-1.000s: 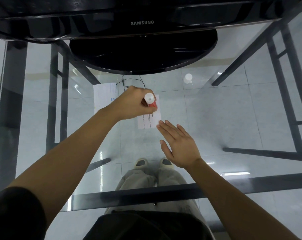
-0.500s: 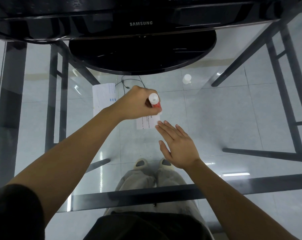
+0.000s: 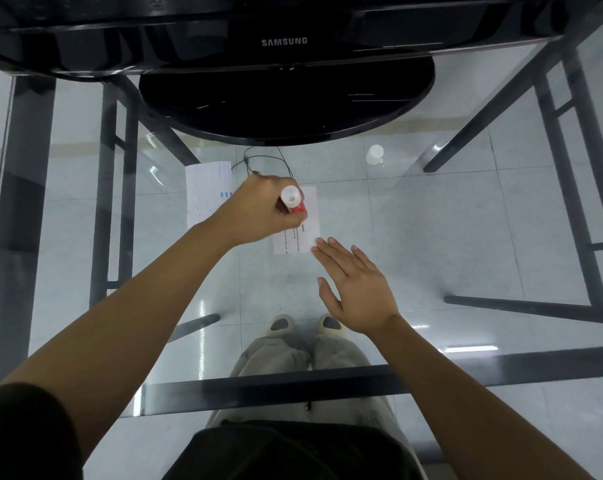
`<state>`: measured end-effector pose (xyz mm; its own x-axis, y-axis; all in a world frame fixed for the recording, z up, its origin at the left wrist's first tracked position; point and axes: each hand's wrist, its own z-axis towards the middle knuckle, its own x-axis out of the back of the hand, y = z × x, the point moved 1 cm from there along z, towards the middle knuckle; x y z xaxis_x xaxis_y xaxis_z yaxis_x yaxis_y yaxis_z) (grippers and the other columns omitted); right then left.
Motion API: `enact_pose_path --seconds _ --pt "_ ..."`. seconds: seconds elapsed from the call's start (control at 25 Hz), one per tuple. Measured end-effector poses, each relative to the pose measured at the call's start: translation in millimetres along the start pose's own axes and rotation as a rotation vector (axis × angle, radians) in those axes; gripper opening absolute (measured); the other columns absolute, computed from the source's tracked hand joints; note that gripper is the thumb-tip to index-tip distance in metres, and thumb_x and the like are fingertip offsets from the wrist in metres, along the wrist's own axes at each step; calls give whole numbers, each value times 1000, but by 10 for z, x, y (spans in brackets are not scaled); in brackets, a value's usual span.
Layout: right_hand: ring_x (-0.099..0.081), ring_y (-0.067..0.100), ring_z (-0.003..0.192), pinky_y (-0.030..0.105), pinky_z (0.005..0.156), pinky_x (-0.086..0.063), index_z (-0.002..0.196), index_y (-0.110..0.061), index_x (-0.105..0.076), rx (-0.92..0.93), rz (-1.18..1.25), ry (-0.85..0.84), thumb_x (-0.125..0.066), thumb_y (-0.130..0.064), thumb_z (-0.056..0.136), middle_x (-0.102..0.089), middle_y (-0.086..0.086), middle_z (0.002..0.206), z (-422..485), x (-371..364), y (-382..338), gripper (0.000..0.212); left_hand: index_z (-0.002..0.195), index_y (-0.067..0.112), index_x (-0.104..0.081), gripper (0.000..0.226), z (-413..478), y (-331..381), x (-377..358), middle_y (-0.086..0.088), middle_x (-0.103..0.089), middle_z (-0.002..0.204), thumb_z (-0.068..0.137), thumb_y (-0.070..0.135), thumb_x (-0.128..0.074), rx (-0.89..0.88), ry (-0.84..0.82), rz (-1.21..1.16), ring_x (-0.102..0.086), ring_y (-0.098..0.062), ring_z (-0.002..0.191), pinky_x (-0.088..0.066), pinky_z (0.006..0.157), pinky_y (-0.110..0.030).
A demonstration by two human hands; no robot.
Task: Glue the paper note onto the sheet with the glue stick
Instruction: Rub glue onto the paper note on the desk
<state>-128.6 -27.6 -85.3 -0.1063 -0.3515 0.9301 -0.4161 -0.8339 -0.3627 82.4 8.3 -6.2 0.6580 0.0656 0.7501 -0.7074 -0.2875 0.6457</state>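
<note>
The glue stick (image 3: 293,201) is red with a white end; the paper note (image 3: 310,216) under it is white with lines of dark print near its left edge; the sheet (image 3: 206,192) to the left is white with small blue bars (light blue, by its right edge); the far cap (image 3: 374,154) is translucent white; the monitor (image 3: 282,41) is glossy black with silver lettering; the table frame (image 3: 293,386) is dark grey.

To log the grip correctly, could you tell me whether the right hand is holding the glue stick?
No, the left hand grips the glue stick, while the right hand lies flat, touching the paper note.
</note>
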Motion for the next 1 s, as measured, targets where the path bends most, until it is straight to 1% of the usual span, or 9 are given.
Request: enact_pose_path --seconds 0.08,0.2,0.24,0.36,0.4,0.52,0.72,0.88,1.0 --pt "-25 12 137 36 112 -10 139 -18 -40 0 -2 9 -40 -38 94 -40 0 146 -6 -3 0 49 86 9 -65 18 -47 -23 23 -5 -72 85 78 24 -71 9 33 -39 -65 -17 74 -53 66 -27" --pt "-25 11 136 35 112 -12 138 -18 -41 1 0 24 -41 -37 93 -42 0 145 0 14 -5 49 87 15 -68 18 -152 19 -42 -1 -71 82 75 28 -73 -65 -109 -43 -64 -12 73 -53 67 -28" --pt "-27 13 136 36 112 -13 138 -18 -41 2 2 22 -41 -37 93 -42 0 145 -2 17 -6 49 87 14 -68 18 -172 15 -61 -1 -71 82 76 28 -72 -75 -113 -32 -64 -13 74 -53 67 -28" --pt "-31 16 137 37 113 -15 139 -18 -40 -3 11 1 -36 -39 94 -40 0 146 -5 24 -10 50 87 12 -66 17 -158 -31 -40 -4 -71 84 77 24 -73 -20 50 -62 -64 -16 75 -52 66 -26" --pt "-31 16 137 37 113 -16 139 -18 -40 -4 15 1 -36 -39 94 -40 0 146 -3 27 -13 50 86 12 -67 17 -156 -30 -43 -3 -71 84 76 25 -73 -17 58 -83 -64 -14 74 -52 66 -25" --pt "-34 17 136 38 112 -16 138 -18 -42 -5 21 19 -39 -38 93 -43 1 144 -1 37 -24 49 86 18 -68 17 -191 23 -105 2 -70 83 75 30 -73 -43 -62 -81 -63 -9 73 -52 67 -23" --pt "-32 16 136 36 112 -16 138 -18 -41 -6 16 10 -38 -38 94 -41 0 145 2 36 -19 49 85 13 -66 16 -193 -28 -71 -2 -71 84 76 25 -73 15 74 -90 -64 -11 72 -47 63 -11" --pt "-32 16 136 36 112 -15 138 -18 -41 -9 11 3 -40 -37 93 -41 0 145 -3 34 -21 49 85 16 -67 18 -252 3 -104 0 -72 84 74 29 -73 -7 -90 -55 -65 -9 73 -54 65 -24" --pt "-30 16 137 36 112 -14 139 -18 -40 -10 5 -12 -38 -38 94 -39 0 146 -1 30 -16 50 84 12 -66 17 -239 -75 -34 -3 -73 90 76 25 -73 36 28 -34 -65 -10 71 -54 63 -23"
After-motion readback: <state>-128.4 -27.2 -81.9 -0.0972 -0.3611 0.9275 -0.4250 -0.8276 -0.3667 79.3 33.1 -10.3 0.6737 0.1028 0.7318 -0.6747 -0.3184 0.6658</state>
